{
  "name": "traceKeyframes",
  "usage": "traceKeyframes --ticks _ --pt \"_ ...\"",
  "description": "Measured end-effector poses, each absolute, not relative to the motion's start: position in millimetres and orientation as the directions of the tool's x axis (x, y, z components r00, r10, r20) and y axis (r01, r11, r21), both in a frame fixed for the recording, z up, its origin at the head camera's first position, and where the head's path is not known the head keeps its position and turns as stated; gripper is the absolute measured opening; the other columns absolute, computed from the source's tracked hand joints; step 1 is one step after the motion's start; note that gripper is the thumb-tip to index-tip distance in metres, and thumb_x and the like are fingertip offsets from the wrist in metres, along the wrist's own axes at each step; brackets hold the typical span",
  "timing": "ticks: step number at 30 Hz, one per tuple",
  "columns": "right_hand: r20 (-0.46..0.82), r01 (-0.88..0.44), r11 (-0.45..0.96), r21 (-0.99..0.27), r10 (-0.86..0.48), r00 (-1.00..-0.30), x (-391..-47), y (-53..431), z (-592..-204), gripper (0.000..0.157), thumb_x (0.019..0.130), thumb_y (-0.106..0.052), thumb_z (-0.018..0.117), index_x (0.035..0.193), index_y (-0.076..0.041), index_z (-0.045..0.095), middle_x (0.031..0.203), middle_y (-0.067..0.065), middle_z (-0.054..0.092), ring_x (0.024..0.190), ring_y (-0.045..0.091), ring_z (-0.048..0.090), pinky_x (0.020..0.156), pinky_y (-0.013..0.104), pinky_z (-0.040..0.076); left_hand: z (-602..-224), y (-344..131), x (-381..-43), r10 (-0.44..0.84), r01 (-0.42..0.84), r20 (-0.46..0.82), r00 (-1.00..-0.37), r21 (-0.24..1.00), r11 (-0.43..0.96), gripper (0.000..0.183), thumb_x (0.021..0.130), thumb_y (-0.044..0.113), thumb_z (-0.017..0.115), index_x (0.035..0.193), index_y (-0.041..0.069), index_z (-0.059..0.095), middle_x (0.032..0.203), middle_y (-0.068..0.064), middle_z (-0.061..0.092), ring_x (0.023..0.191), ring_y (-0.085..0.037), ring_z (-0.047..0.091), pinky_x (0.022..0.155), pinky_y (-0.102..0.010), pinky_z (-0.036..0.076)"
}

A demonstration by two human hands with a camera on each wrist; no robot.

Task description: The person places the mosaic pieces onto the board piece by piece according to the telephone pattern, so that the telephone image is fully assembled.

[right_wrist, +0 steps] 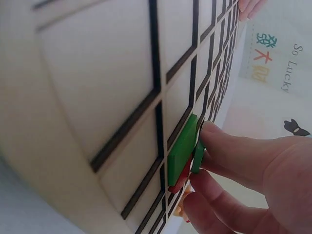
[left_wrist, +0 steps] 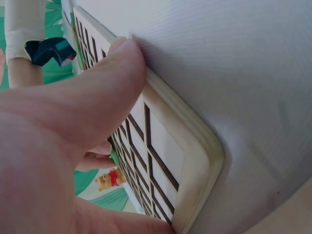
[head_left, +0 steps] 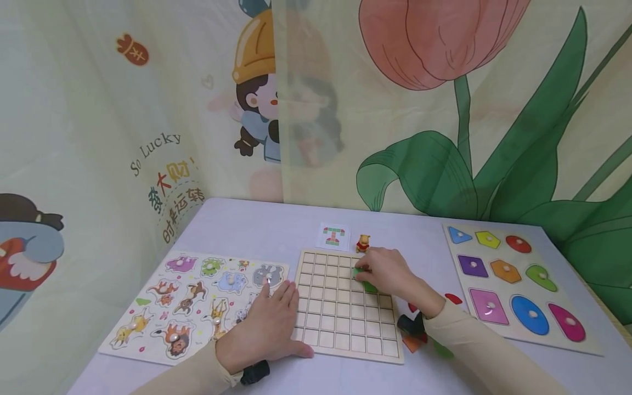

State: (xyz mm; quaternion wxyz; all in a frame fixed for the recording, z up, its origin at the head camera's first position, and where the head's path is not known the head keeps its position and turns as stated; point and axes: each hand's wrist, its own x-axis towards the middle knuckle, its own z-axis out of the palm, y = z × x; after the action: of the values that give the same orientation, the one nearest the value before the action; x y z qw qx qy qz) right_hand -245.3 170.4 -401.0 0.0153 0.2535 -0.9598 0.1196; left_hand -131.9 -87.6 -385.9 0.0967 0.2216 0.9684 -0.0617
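On the left of the pale worktop (head_left: 410, 236), an animal puzzle board (head_left: 204, 318), with purple, green, blue and grey creatures among its pieces. On the right, a board of nine bright knobbed shapes (head_left: 514, 259). Toward the far edge, a small yellow bear figurine (head_left: 362, 243) in red. Behind, a cream curtain (head_left: 326, 186) printed with a big pink tulip (head_left: 444, 44), green leaves (head_left: 429, 170), a cartoon figure (head_left: 259, 109) in a yellow-orange hat, and "So Lucky" lettering (head_left: 155, 152).

Grid board (head_left: 328, 307) lower centre on worktop (head_left: 276, 219). Left hand (head_left: 269, 323) at its left edge; right hand (head_left: 390, 271) pinches a green piece (head_left: 356, 272) at its upper right. Second green piece (head_left: 369, 287) just below. Card (head_left: 333, 236), figurine (head_left: 362, 244) beyond board. Animal puzzle (head_left: 192, 274) lower left, shape puzzle (head_left: 484, 283) lower right.
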Motion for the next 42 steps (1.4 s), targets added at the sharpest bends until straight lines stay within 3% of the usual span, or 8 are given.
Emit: traceKeyframes --ticks 12,18,25,30,42 --pt "0.059 -0.473 0.850 -0.230 -0.473 -0.879 -248 164 -401 0.026 0.082 -0.022 0.087 0.106 -0.011 0.083 0.102 0.004 0.081 0.092 0.019 0.072 0.062 0.026 0.047 -385 -88 -132 0.419 0.442 -0.211 -0.883 -0.077 0.894 0.118 0.075 0.086 0.063 0.152 -0.003 0.045 0.163 -0.018 0.041 0.154 -0.031 0.036 0.122 -0.062 0.028" --pt "0.051 -0.466 0.856 -0.223 -0.467 -0.883 -248 162 -401 0.028 0.082 -0.023 0.087 0.107 -0.012 0.083 0.103 0.004 0.081 0.085 0.014 0.068 0.057 0.024 0.039 -385 -87 -132 0.415 0.441 -0.215 -0.884 -0.087 0.893 0.118 0.075 0.086 0.062 0.152 -0.002 0.046 0.163 -0.017 0.041 0.154 -0.030 0.036 0.123 -0.062 0.027" --pt "0.049 -0.470 0.855 -0.220 -0.471 -0.881 -246 163 -399 0.031 0.081 -0.023 0.087 0.109 -0.012 0.082 0.104 0.005 0.081 0.070 0.008 0.053 0.052 0.023 0.031 -386 -86 -133 0.409 0.443 -0.233 -0.882 -0.119 0.888 0.118 0.076 0.088 0.059 0.153 -0.001 0.045 0.164 -0.016 0.040 0.155 -0.029 0.035 0.123 -0.061 0.028" --pt "0.040 -0.464 0.853 -0.239 -0.468 -0.883 -245 165 -400 0.035 0.082 -0.023 0.087 0.115 -0.012 0.080 0.108 0.006 0.080 0.068 0.008 0.051 0.051 0.022 0.031 -386 -86 -134 0.410 0.444 -0.237 -0.881 -0.109 0.890 0.118 0.076 0.087 0.060 0.153 0.000 0.045 0.164 -0.016 0.040 0.155 -0.029 0.035 0.123 -0.061 0.027" --pt "0.077 -0.443 0.841 -0.310 -0.442 -0.893 -235 184 -385 0.042 0.084 -0.027 0.085 0.123 -0.013 0.077 0.097 0.005 0.074 0.069 0.009 0.055 0.057 0.026 0.039 -385 -87 -133 0.411 0.444 -0.231 -0.882 -0.113 0.889 0.118 0.076 0.087 0.060 0.153 0.000 0.045 0.164 -0.016 0.040 0.155 -0.029 0.035 0.123 -0.061 0.028"
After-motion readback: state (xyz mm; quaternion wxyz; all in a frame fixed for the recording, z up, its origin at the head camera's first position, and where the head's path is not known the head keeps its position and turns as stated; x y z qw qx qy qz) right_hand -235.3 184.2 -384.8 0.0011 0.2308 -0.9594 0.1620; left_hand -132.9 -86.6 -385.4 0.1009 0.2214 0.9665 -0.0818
